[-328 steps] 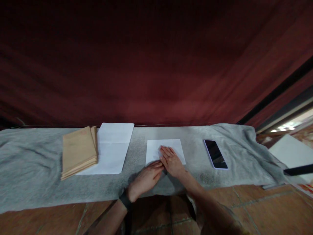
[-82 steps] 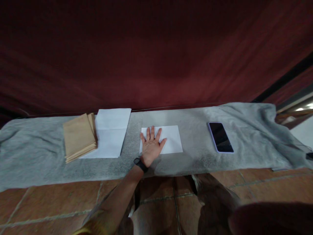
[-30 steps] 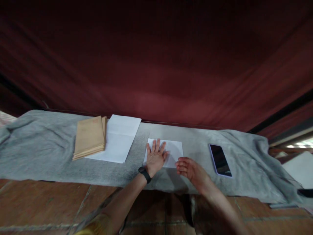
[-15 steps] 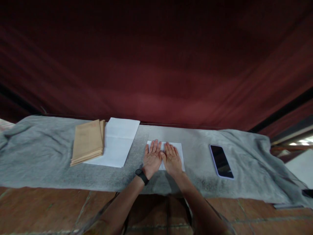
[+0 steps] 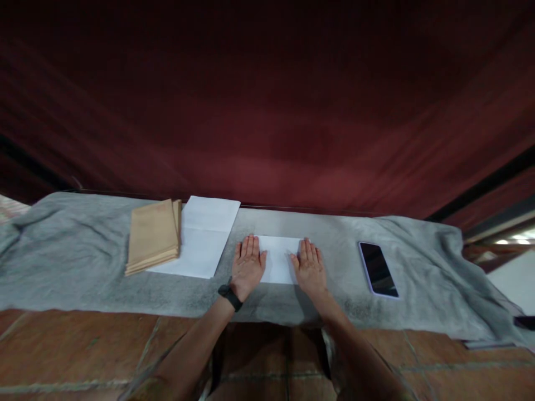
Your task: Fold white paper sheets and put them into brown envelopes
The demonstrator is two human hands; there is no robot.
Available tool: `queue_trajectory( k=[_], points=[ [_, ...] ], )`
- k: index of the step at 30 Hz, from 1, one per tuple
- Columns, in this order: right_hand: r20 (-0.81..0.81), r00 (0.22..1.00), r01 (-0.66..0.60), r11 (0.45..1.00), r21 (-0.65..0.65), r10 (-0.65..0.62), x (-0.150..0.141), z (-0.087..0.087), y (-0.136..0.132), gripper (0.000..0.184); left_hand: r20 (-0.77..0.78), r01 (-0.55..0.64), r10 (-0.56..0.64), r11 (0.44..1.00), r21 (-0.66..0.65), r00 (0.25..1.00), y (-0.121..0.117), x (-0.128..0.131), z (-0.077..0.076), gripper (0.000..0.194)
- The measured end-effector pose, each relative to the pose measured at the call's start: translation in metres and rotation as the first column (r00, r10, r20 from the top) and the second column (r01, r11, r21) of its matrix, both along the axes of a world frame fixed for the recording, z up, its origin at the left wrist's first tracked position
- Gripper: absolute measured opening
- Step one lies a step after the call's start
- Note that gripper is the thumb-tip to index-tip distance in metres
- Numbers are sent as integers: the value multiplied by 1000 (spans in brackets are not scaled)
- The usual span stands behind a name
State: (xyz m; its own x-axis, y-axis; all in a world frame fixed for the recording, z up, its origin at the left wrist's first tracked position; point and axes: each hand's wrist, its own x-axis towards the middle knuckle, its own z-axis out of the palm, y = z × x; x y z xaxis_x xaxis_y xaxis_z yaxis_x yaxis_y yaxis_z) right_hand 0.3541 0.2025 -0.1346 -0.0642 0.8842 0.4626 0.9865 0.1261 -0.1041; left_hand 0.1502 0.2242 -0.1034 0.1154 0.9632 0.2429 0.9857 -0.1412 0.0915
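Observation:
A folded white sheet of paper (image 5: 278, 259) lies on the grey cloth (image 5: 75, 267) in front of me. My left hand (image 5: 247, 266), with a black band at the wrist, lies flat with fingers stretched out on the sheet's left end. My right hand (image 5: 310, 267) lies flat the same way on its right end. Both hands press down and hold nothing.
A stack of tan envelopes (image 5: 152, 235) rests to the left, overlapping an unfolded white sheet (image 5: 203, 236). A dark phone (image 5: 377, 268) lies face up to the right. A dark red curtain (image 5: 267, 111) hangs behind. Reddish tile floor (image 5: 75, 345) runs below the cloth's near edge.
My right hand came down onto the sheet beside the left. Then both hands slid apart from the sheet's middle to its two ends.

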Motion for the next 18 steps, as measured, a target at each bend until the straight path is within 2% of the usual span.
queue_trajectory(
  k=[3,7,11,14,16,18],
  points=[
    [14,1000,11,1000,-13,-11,0,-1,0,64,3,24,-25,999,45,1000,-5,10,5,60],
    [23,999,27,999,-39,-26,1,-1,2,61,12,230,-230,973,24,973,-16,30,3,56],
    [-12,999,29,998,-55,-30,-3,5,2,60,23,248,-248,968,-20,968,-21,37,-1,54],
    [-54,996,-81,991,-105,75,-15,12,0,58,13,252,-252,967,-44,968,-21,36,-1,54],
    [-80,981,-190,970,-153,179,-26,15,-3,55,6,261,-261,964,-60,965,-21,34,0,55],
    [-96,969,-243,954,-178,229,-33,15,-5,54,2,269,-269,961,-60,963,-20,32,1,56]
  ],
)
